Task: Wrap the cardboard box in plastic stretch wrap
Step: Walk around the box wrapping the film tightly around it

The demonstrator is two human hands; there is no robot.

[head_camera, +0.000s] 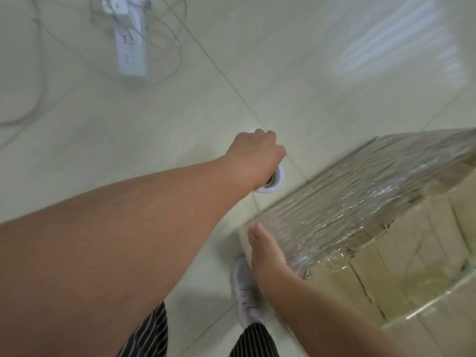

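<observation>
Gripping the stretch wrap roll (274,180) in the curled left hand (257,153) near the cardboard box (412,266), pressed the flat, straight-fingered right hand (268,256) against its wrapped side and likely risked slack, loosening film (360,191) through any slip of that grip.

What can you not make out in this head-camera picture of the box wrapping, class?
1. Stretch wrap roll: head view, mostly hidden under the left hand; only its white end shows.
2. Cardboard box: head view, cut off by the right edge; far sides unseen.
3. Power strip: head view, motion-blurred, sockets unreadable.
</observation>
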